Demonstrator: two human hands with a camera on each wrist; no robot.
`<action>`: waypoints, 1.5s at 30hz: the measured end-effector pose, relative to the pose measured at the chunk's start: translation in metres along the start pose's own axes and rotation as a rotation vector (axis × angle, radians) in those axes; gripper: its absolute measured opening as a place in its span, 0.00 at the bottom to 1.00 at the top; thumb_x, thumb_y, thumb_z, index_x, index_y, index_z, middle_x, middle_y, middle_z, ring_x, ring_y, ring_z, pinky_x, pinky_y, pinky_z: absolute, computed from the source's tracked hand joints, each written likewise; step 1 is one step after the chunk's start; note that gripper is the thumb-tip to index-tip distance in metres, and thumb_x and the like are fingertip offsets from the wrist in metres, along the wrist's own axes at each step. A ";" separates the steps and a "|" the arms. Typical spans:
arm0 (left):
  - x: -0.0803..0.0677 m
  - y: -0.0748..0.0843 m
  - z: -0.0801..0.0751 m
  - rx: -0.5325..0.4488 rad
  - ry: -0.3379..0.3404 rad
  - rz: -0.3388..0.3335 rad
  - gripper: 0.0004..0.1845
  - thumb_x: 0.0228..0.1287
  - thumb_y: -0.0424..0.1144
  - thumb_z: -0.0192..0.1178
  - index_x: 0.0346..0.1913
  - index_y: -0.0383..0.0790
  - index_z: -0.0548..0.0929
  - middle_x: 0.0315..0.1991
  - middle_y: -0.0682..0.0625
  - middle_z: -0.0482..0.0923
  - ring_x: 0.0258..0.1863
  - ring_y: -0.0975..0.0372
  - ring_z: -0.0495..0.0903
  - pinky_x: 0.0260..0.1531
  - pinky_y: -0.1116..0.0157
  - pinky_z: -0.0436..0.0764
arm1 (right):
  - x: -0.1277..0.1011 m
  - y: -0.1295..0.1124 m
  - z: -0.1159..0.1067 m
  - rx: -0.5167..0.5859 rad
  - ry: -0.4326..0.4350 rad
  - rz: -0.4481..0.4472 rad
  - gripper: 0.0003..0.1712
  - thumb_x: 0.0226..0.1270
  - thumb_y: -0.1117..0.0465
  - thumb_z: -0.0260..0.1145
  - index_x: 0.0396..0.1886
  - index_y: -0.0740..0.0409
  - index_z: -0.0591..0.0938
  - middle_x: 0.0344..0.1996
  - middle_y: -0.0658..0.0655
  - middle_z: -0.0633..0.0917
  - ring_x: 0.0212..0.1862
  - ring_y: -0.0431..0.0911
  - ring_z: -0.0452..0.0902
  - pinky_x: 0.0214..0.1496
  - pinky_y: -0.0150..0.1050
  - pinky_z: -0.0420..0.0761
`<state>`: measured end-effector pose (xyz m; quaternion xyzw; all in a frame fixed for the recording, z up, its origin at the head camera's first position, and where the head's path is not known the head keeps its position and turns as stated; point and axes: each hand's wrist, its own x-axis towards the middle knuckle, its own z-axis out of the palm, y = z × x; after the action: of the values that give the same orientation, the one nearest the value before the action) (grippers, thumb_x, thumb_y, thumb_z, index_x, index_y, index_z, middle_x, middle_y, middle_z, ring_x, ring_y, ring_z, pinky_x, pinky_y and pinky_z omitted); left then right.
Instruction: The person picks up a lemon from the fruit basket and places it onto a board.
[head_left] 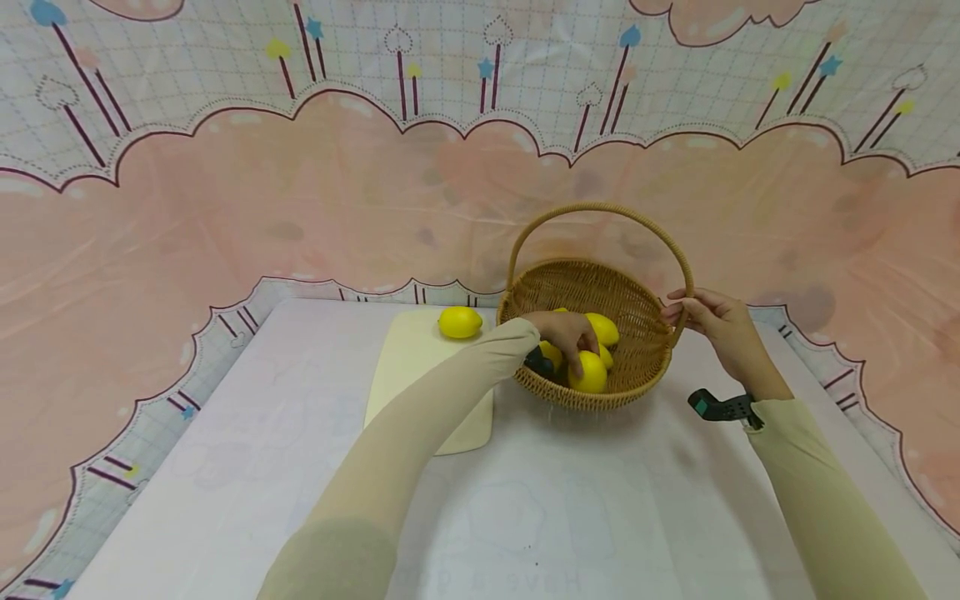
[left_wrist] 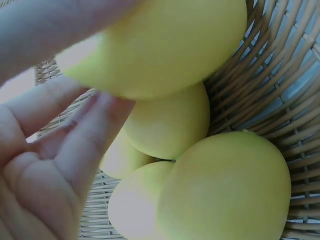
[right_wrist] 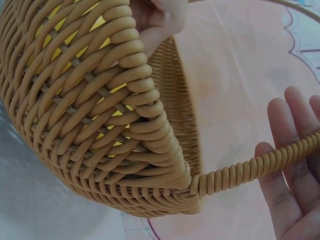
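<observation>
A wicker basket [head_left: 645, 329] with a hoop handle [head_left: 600, 208] stands on the white table and holds several yellow lemons. My left hand [head_left: 579, 352] reaches into it and grips one lemon [head_left: 590, 374]. In the left wrist view this lemon [left_wrist: 165, 45] sits between the thumb and the fingers [left_wrist: 85, 135], above the other lemons [left_wrist: 225, 190]. My right hand [head_left: 684, 310] holds the basket at the right foot of its handle. There its fingers [right_wrist: 295, 165] lie behind the handle [right_wrist: 250, 167] and its thumb [right_wrist: 157, 17] is at the rim. One more lemon [head_left: 460, 322] lies on a cream cutting board [head_left: 420, 375].
The cutting board lies left of the basket, partly under my left forearm. A pink and white patterned cloth [head_left: 300, 208] rises behind the table and along its sides. Bare white tabletop [head_left: 562, 500] stretches toward me.
</observation>
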<state>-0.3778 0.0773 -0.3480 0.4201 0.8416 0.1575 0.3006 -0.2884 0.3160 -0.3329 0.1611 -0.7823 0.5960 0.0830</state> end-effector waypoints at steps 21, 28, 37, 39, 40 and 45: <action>0.000 0.000 -0.002 0.091 -0.026 0.024 0.27 0.54 0.43 0.69 0.59 0.42 0.78 0.56 0.47 0.79 0.55 0.60 0.77 0.54 0.68 0.78 | -0.001 0.000 0.001 0.038 -0.003 -0.013 0.13 0.70 0.57 0.54 0.47 0.57 0.80 0.33 0.44 0.86 0.38 0.36 0.82 0.44 0.24 0.81; 0.002 -0.002 -0.001 0.101 -0.084 0.051 0.29 0.53 0.40 0.69 0.60 0.41 0.77 0.59 0.47 0.77 0.58 0.59 0.75 0.57 0.68 0.76 | -0.001 -0.001 0.001 0.036 0.003 -0.012 0.13 0.70 0.57 0.54 0.47 0.57 0.81 0.32 0.44 0.86 0.37 0.35 0.83 0.44 0.24 0.81; 0.000 -0.006 -0.001 0.056 -0.128 0.030 0.32 0.53 0.29 0.66 0.64 0.38 0.71 0.63 0.45 0.73 0.60 0.57 0.74 0.58 0.67 0.76 | -0.001 -0.001 0.001 0.012 0.009 0.007 0.14 0.70 0.56 0.54 0.48 0.57 0.80 0.32 0.43 0.86 0.37 0.35 0.82 0.44 0.24 0.81; 0.000 -0.007 0.000 0.048 -0.119 0.021 0.32 0.55 0.32 0.66 0.65 0.38 0.71 0.62 0.44 0.73 0.60 0.57 0.74 0.58 0.67 0.75 | -0.001 -0.001 0.002 0.016 0.008 0.004 0.14 0.70 0.57 0.54 0.48 0.57 0.80 0.32 0.43 0.86 0.37 0.35 0.82 0.44 0.24 0.81; 0.000 -0.007 0.000 0.048 -0.117 0.019 0.31 0.56 0.34 0.66 0.64 0.38 0.71 0.62 0.44 0.74 0.60 0.58 0.74 0.58 0.68 0.75 | -0.001 -0.001 0.002 0.016 0.008 0.003 0.14 0.70 0.57 0.54 0.48 0.57 0.80 0.32 0.43 0.86 0.37 0.35 0.82 0.44 0.24 0.81; 0.001 -0.005 0.001 0.067 -0.128 0.025 0.28 0.59 0.42 0.64 0.63 0.42 0.73 0.60 0.45 0.74 0.60 0.58 0.73 0.58 0.68 0.75 | -0.001 -0.002 0.002 0.008 0.013 0.003 0.14 0.70 0.57 0.54 0.47 0.57 0.80 0.32 0.43 0.86 0.37 0.35 0.82 0.44 0.24 0.81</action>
<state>-0.3810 0.0747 -0.3518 0.4497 0.8201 0.1058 0.3377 -0.2867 0.3138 -0.3321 0.1567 -0.7797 0.6001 0.0865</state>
